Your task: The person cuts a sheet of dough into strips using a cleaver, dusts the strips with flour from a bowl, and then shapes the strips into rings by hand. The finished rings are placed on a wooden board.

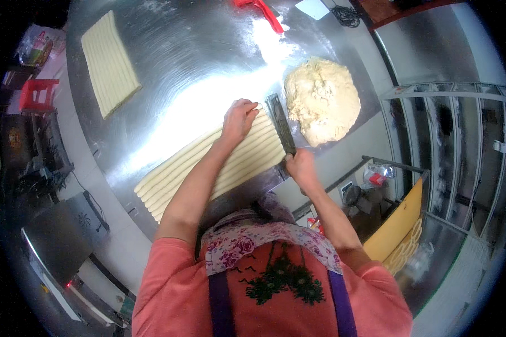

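Long pale dough strips (230, 157) lie side by side in a slab along the near edge of the metal table. My left hand (240, 121) rests at the slab's far right corner, fingers curled together on the outermost strip. In my right hand (302, 167) is the handle end of a long, dark-bladed knife (281, 124). Its blade stretches away from me along the right ends of the strips; whether it touches them I cannot tell. Just right of the blade sits a large, lumpy mound of dough (323, 101).
A second slab of dough strips (109, 64) lies at the far left of the table (168, 62). Toward the back are a red tool (270, 16), a white card-like piece (313, 8) and a coiled dark cable (346, 17). Metal racks (444, 151) stand to the right.
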`<state>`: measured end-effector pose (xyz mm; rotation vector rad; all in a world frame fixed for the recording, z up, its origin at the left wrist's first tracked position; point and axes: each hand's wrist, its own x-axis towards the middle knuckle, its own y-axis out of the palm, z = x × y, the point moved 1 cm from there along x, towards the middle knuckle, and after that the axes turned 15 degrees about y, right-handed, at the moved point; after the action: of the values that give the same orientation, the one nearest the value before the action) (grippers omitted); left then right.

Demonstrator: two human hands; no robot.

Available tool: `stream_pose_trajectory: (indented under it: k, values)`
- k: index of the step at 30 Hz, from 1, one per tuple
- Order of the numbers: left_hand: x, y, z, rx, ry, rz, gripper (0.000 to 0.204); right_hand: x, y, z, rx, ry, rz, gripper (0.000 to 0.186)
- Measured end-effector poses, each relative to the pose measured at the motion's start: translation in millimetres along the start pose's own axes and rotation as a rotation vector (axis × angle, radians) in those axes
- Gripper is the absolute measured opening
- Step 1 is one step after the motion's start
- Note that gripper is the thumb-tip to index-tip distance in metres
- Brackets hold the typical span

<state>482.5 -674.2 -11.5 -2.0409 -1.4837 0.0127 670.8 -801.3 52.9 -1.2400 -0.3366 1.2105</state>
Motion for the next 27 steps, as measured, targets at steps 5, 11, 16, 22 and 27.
stream_pose_trajectory:
  k: [5, 11, 16, 22, 27]
  values:
    - [4, 2, 1, 0.003, -0.041, -0.024, 0.023, 1, -21, 11, -0.013, -0.028, 0.037, 0.021]
    - [4, 6, 0, -0.010, -0.028, -0.077, 0.024, -7, -37, 25, -0.039, 0.017, 0.125, 0.018]
    - [5, 7, -1, 0.016, -0.046, -0.042, 0.024, -10, -37, 24, -0.056, -0.031, 0.121, 0.018]
    - [5, 5, -3, -0.001, -0.069, -0.021, 0.023, -8, -37, 28, -0.112, -0.049, 0.117, 0.017]
    - [9, 3, -3, -0.025, -0.073, -0.013, 0.022, 5, -26, 16, -0.148, -0.022, 0.128, 0.016]
